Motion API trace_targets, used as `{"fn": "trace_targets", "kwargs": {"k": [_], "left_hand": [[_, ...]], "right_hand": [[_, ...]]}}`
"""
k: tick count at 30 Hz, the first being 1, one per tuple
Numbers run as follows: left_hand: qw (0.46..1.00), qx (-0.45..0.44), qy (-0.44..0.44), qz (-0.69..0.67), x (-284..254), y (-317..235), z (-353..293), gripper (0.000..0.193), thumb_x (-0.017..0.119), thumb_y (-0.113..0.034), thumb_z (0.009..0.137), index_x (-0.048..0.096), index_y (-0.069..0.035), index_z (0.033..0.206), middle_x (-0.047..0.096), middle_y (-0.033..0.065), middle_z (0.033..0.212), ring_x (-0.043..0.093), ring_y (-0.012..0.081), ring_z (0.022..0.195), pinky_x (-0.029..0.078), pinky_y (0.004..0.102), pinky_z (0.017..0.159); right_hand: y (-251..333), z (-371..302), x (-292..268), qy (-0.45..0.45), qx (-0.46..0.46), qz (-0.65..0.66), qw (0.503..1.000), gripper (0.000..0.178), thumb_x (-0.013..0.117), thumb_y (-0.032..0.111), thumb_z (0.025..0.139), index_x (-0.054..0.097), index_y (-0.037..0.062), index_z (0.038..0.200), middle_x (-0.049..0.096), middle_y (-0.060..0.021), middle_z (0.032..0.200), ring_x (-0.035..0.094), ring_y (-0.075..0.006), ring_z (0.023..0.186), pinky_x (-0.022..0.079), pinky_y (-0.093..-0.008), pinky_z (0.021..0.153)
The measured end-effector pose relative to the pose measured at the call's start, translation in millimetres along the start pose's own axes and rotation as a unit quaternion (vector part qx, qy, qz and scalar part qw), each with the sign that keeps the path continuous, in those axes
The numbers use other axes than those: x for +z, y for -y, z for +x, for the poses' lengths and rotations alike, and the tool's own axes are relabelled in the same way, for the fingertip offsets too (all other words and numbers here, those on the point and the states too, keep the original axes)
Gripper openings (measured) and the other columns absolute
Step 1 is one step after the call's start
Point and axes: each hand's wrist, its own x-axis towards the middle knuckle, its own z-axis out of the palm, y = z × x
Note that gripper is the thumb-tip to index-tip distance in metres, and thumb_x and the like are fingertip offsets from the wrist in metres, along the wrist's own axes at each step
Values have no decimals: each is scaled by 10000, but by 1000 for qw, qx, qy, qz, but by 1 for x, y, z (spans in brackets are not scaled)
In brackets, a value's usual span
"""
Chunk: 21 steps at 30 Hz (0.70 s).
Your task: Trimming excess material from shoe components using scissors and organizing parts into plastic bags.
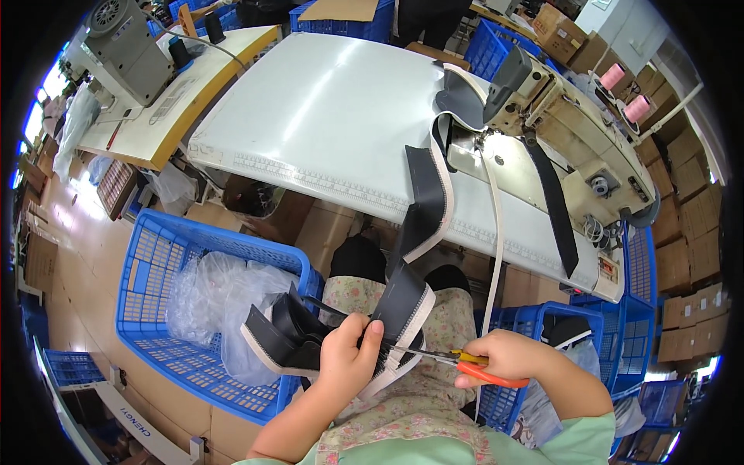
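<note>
L hand pinching blk strip w/ white edging in front of white table, strip extending up onto table, R hand wrapped round orange-handled scissors, blades at strip

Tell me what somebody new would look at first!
Probably the metal scissors with orange and yellow handles near the bottom, in the right hand. Beside them, the left hand holds a long black strip with whitish edging. Then come the blue plastic basket at left and pink thread spools at upper right.
</note>
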Motion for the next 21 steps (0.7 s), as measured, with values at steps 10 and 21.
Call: {"fn": "trace_targets", "kwargs": {"k": [10,21], "left_hand": [[999,-2,-19,-48,-25,17,-21,241,576,-196,865,525,-8,722,491,76,552,461,141,499,384,291,482],[990,-26,-108,-82,-52,10,-62,254,549,-174,870,494,-12,683,480,6,566,414,82,534,348,245,490]], "right_hand": [[-24,-12,-33,-113,-41,88,989,450,748,442,694,560,36,644,479,-59,537,451,-143,516,387,-294,513],[5,167,-100,-387,-83,335,855,331,716,190,740,516,5,929,564,-73,782,537,-156,707,443,-296,657]]}}
